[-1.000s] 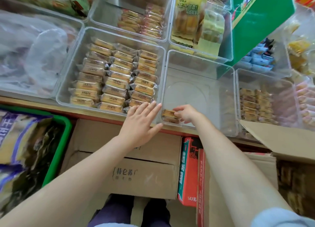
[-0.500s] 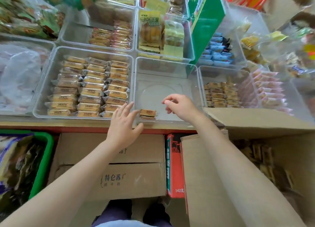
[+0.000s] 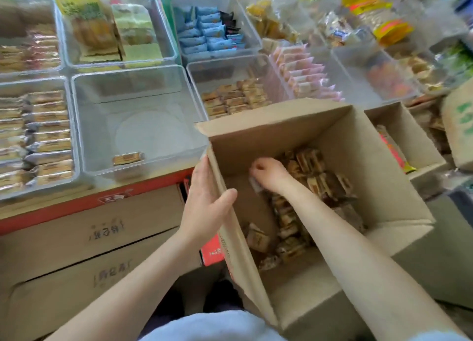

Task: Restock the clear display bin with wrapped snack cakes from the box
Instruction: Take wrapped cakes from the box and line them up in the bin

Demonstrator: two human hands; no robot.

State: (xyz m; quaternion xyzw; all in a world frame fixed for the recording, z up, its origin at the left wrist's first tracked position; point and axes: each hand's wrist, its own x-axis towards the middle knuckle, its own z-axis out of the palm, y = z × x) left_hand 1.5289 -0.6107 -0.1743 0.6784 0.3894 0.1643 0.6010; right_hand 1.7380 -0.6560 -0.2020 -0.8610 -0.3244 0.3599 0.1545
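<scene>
I note the left hand (image 3: 204,199) laid flat against the near wall of the open cardboard box (image 3: 378,187), fingers straight outside and thumb hooked over the rim; in my judgement this steadies the box and keeps the wall from folding in while the other arm reaches. That grip is released, pressing only. The right hand (image 3: 268,174) is down inside the box at about 12 o'clock from the box's centre, fingers curled and clenched on a wrapped snack cake (image 3: 254,184), of which only a pale wrapper edge shows below the knuckles. The remaining cakes (image 3: 307,166) lie loosely heaped along the box floor: small rectangular bars, brown and tan through clear film. The clear display bin (image 3: 84,125) sits on the shelf at 10 o'clock from the box, its near right corner touching or just beside the box flap. It holds a single cake (image 3: 127,158) near its front wall, so I judge restocking barely begun.
</scene>
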